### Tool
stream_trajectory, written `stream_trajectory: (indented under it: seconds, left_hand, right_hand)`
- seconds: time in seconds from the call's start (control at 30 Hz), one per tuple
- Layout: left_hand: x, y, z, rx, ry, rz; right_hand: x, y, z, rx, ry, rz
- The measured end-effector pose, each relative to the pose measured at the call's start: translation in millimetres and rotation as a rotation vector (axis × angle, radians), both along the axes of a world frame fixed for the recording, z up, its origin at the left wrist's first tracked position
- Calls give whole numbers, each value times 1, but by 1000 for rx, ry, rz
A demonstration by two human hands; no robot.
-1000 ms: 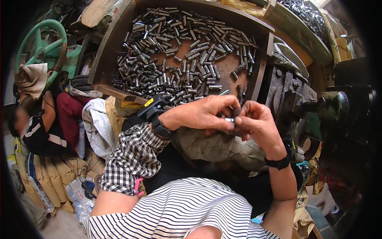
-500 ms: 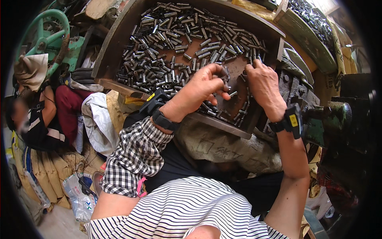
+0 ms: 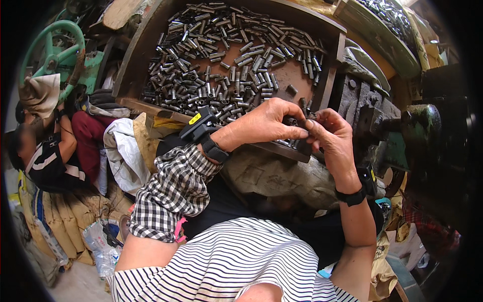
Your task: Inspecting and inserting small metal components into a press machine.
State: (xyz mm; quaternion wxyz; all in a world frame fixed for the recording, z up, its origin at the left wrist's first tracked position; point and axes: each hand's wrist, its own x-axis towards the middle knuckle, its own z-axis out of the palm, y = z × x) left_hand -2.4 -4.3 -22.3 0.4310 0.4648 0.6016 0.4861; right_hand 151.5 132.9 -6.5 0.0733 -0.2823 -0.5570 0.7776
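Observation:
Short metal tubes (image 3: 201, 83), dark and shiny, lie loose in a wide brown tray (image 3: 330, 80) in front of me. Over the tray's near right corner, my left hand (image 3: 274, 121) comes in from the left with thumb and fingers curled together. My right hand (image 3: 329, 133) meets it there, its bent fingertips touching those of the left. A short metal tube (image 3: 312, 115) shows at the right fingertips, mostly covered. What the left fingers pinch is hidden. Another tube (image 3: 292, 90) rests on the tray's bottom just beyond the hands.
Right of the tray stands a dark, greasy machine (image 3: 422, 126). A second long box (image 3: 382, 40) of metal pieces is at the far right. Sacking (image 3: 271, 176) hangs below the tray. At the left are a green handwheel (image 3: 53, 55) and another person (image 3: 50, 156).
My two hands have come together; the right one moved back toward me from the tray's right side, and the left shifted right and nearer. The whole view has shifted slightly.

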Motion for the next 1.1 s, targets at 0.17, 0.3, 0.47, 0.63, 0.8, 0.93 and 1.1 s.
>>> stream_trajectory:
  seconds: [0.17, 0.3, 0.47, 0.63, 0.8, 0.93, 1.1]
  left_hand:
    - [3, 4, 0, -89, -145, 32]
    - [5, 5, 6, -131, -322, 54]
    - [-3, -2, 13, -211, -505, 17]
    - [-10, -2, 7, -39, 348, 413]
    - [-6, -7, 1, -72, 591, -194]
    - [-5, 0, -2, -103, 764, -236]
    - [-5, -1, -6, -106, 864, -252]
  right_hand:
    - [2, 0, -3, -68, 2, 7]
    - [5, 1, -4, -61, 27, 83]
    - [4, 8, 0, -279, 141, -251]
    - [6, 15, 8, -79, 71, -128]
    - [7, 9, 11, 114, 63, -101]
    - [10, 6, 12, 208, 12, -85]
    - [10, 7, 8, 165, -28, -3]
